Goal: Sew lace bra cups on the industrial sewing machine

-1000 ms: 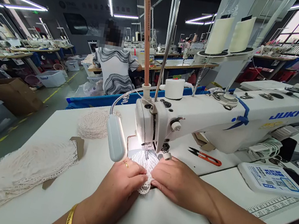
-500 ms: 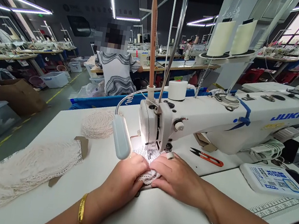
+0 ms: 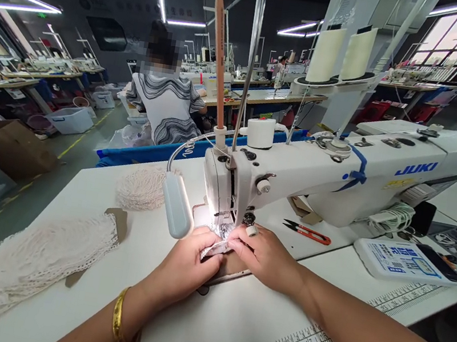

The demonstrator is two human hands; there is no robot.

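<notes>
White lace [image 3: 211, 249] is now folded up, under the sewing machine [image 3: 289, 172] head.
A moment before, it lay spread lower; now more of the brown plate [image 3: 234, 264] shows. Left hand [image 3: 186, 259] pinches the lace, so its fold stays controlled; right hand [image 3: 273, 259] touches it, grip unclear.

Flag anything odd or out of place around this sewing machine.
Nothing plainly looks spilled or damaged. The one mild oddity is a blue strip tied around the sewing machine; it looks improvised rather than built in.
</notes>
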